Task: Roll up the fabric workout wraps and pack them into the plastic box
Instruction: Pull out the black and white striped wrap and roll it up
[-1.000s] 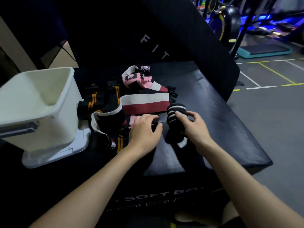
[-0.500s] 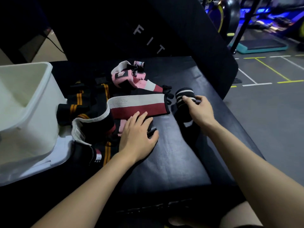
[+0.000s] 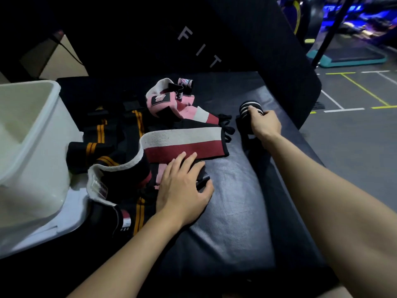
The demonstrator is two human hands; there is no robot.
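Right hand is closed around a rolled black wrap with white stripes, thumb and fingers curled over the roll's top. The roll sits on the black padded box near its far right side, with a loose black tail of the same wrap lying under the wrist toward the camera

Left hand is flat and spread, palm down, fingers extended, gripping nothing. It presses on the near edge of the pile: fingertips touch the maroon and white wrap, palm covers dark fabric below it, thumb rests on the bare pad

Rest of the pile lies unrolled, between the left hand and the white plastic box. A pink wrap is bunched at the far end, black wraps with orange stripes are tangled on the left. A white-edged strip curls up just beside the box

Plastic box stands at the left on its white lid; visible part of the inside holds no wraps. Can't tell what is in the bottom, the frame cuts it off

Gym floor with painted lines is behind on the right
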